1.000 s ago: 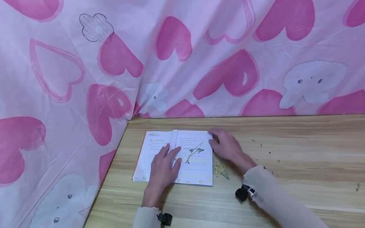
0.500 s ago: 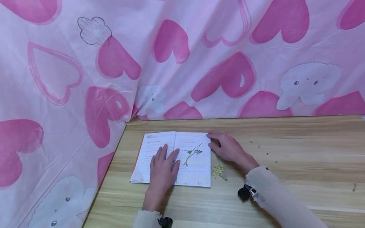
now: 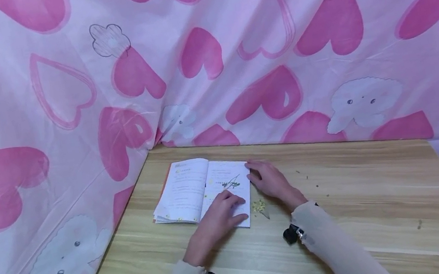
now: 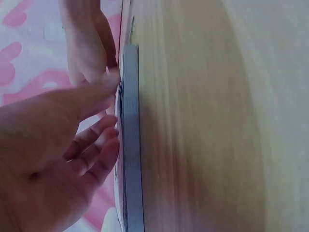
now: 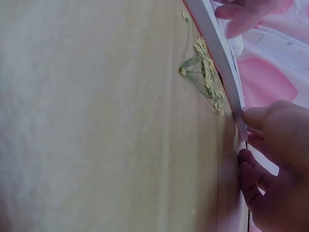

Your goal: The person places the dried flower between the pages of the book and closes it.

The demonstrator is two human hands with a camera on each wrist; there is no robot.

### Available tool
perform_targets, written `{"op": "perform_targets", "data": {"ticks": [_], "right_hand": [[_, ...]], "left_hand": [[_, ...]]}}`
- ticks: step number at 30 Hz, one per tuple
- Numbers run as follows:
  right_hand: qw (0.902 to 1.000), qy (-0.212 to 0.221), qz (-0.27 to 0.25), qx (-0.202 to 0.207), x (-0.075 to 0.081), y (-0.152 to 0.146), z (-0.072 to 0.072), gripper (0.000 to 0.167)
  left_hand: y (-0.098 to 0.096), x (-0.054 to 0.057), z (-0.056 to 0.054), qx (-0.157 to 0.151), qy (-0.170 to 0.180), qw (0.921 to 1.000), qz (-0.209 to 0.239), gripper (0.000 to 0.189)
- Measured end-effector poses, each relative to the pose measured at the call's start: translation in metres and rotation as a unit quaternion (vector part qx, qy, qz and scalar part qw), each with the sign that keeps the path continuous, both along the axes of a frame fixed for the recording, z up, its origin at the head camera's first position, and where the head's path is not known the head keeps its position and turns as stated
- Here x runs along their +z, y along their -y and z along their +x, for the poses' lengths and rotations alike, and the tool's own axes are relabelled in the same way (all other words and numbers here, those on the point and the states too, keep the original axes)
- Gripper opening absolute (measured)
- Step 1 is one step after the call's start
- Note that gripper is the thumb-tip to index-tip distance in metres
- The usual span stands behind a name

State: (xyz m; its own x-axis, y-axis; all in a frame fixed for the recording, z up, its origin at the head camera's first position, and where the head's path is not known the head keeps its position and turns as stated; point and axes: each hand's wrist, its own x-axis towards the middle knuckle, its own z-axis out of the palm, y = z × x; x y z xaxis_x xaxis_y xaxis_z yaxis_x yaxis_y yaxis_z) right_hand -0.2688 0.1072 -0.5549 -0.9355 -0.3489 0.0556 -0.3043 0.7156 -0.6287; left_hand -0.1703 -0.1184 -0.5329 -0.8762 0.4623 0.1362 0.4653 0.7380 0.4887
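An open book (image 3: 187, 190) with printed white pages lies at the back left of the table. On its right page rests a thin green leafy sprig (image 3: 231, 184). My left hand (image 3: 223, 216) rests over the lower part of that page, fingers loosely spread, just below the sprig. At the book's upper right corner is my right hand (image 3: 269, 179); in the right wrist view its thumb (image 5: 256, 115) touches the book's edge, with the fingers curved around the corner. A small pale yellow dried flower head (image 5: 206, 77) on thin stalks lies beside the book's right edge.
The wooden table (image 3: 362, 220) carries small dark plant bits (image 3: 316, 185) to the right and a brownish fleck (image 3: 420, 224) farther right. A pink heart-patterned cloth (image 3: 259, 89) hangs along the table's back and left sides.
My left hand has moved right and nearer, from the middle of the book onto the lower right page. The left page now shows fully. My right hand stays at the corner.
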Motion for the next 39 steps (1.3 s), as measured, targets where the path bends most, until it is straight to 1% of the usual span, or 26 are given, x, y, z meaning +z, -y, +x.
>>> {"op": "perform_targets", "data": {"ticks": [2,5,7,10,14,18,22,25,28,30,34,36,39], "right_hand": [[1.0000,0.004,-0.001,-0.002,-0.001,0.001,0.001,0.049],[0.9999,0.009,-0.005,-0.007,-0.003,0.001,0.001,0.049],[0.9999,0.010,-0.006,-0.010,-0.004,0.001,0.002,0.049],[0.9998,0.013,-0.004,-0.012,-0.006,0.002,0.002,0.049],[0.9998,0.014,-0.005,-0.014,-0.007,0.002,0.003,0.050],[0.9998,0.014,-0.010,-0.015,-0.007,0.002,0.003,0.051],[0.9996,0.018,-0.020,-0.012,-0.006,0.001,0.002,0.052],[0.9986,0.016,-0.048,-0.014,-0.006,-0.001,0.002,0.052],[0.9964,0.007,-0.083,-0.019,-0.006,-0.003,0.001,0.051],[0.9953,0.000,-0.094,-0.022,-0.006,-0.004,0.001,0.050],[0.9951,0.001,-0.097,-0.020,-0.006,-0.004,0.000,0.051],[0.9953,0.006,-0.094,-0.021,-0.006,-0.004,0.000,0.054],[0.9958,0.008,-0.087,-0.027,-0.005,-0.003,0.001,0.059]], "left_hand": [[0.001,-0.001,0.001,0.000,0.032,0.9995,0.003,0.037],[0.003,-0.004,0.000,0.003,0.060,0.9981,0.012,0.041],[0.004,-0.004,0.000,0.003,0.068,0.9975,0.017,0.043],[0.004,-0.004,-0.001,-0.001,0.073,0.9973,0.014,0.048],[0.003,-0.002,-0.002,-0.020,0.060,0.9979,-0.014,0.053],[0.000,-0.001,-0.003,-0.038,0.035,0.9977,-0.043,0.048],[-0.002,0.002,-0.001,-0.035,0.019,0.9979,-0.052,0.044],[-0.003,0.004,0.001,-0.032,0.007,0.9984,-0.046,0.043],[-0.003,0.005,0.002,-0.022,-0.011,0.9991,-0.034,0.042],[-0.004,0.007,0.003,-0.005,-0.022,0.9993,-0.030,0.043],[-0.003,0.012,0.004,0.040,-0.048,0.9976,-0.029,0.045],[-0.001,0.015,0.004,0.060,-0.052,0.9965,-0.024,0.044],[0.003,0.021,0.003,0.076,-0.051,0.9958,-0.001,0.037]]}}
